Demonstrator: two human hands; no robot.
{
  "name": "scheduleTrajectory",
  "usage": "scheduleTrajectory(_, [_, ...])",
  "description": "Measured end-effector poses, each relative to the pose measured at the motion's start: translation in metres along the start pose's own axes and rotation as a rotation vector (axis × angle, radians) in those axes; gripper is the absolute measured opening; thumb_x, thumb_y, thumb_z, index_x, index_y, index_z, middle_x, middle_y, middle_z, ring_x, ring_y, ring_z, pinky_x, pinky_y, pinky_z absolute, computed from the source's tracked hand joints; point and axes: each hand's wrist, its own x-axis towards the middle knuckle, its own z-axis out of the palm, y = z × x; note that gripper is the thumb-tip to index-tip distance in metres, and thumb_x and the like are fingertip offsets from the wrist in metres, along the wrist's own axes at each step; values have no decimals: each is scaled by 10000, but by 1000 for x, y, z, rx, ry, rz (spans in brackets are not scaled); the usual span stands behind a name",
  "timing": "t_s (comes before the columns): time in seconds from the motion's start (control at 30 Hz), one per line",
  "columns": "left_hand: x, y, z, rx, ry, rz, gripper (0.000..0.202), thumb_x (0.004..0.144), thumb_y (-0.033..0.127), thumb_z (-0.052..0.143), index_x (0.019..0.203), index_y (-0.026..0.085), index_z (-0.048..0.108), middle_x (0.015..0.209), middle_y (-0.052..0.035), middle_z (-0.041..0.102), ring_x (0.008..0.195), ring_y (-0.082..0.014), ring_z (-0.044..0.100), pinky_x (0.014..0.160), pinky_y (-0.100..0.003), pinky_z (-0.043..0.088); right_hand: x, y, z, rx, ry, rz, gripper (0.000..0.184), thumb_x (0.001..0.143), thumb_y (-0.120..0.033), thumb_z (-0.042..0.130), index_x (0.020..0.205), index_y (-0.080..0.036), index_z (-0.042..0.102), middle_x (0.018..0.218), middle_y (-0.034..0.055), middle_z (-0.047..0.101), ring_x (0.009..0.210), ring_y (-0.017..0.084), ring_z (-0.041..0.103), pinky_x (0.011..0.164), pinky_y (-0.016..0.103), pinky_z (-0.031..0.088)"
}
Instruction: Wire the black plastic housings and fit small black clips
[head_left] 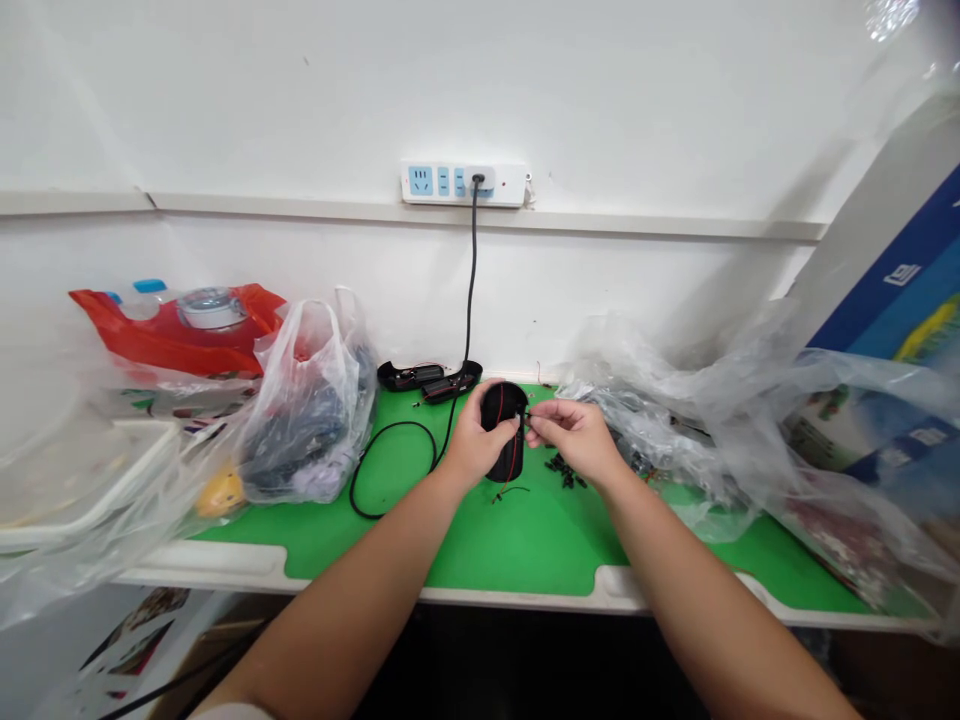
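bare forearms [337,610] reach in from the lower edge over a green work mat [517,550] on a white shelf [202,560]. transparent plastic sheeting [705,400] heaps along the mat's right side; a white plastic bag [315,420] of dark items stands at its left, before a red bag [172,335]. a wall power strip [463,183] feeds a black cable [471,290] down to the mat. left hand [472,447]: closed around a black cylindrical housing [504,432], held upright over the mat's middle, with a red wire [500,430] along its side. right hand [574,440]: pinching a thin wire end [526,418] at the housing's top. small black pieces [564,472] lie on the mat just below the right hand. black shell halves [429,380] lie at the mat's back edge.
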Motion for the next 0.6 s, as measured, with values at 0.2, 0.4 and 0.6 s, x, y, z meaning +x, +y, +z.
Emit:
scheduleTrajectory(0.2, [1, 2, -1, 100, -35, 95, 493, 626, 200, 697, 1093, 244, 544, 1059, -15, 602, 1000, -131, 553, 978, -263, 415, 2, 9, -5, -69, -3, -2, 269, 668, -362, 725, 801, -149, 627, 642, 33, 648, 581, 164, 626, 583, 308, 514])
scheduleTrajectory(0.4, [3, -5, 0, -83, -69, -104, 534, 626, 224, 697, 1117, 241, 489, 977, -18, 629, 823, -126, 603, 777, -271, 506, 5, 15, -8, -140, -23, -75, 319, 781, -390, 603, 994, -153, 629, 691, 20, 621, 600, 146, 610, 621, 330, 523])
scheduleTrajectory(0.6, [2, -4, 0, -157, -23, -242, 422, 603, 254, 710, 962, 199, 495, 827, 2, 626, 664, -101, 591, 611, -220, 492, 4, 11, -2, -38, -4, -32, 265, 772, -423, 615, 850, -170, 631, 743, 32, 627, 638, 140, 594, 655, 316, 515])
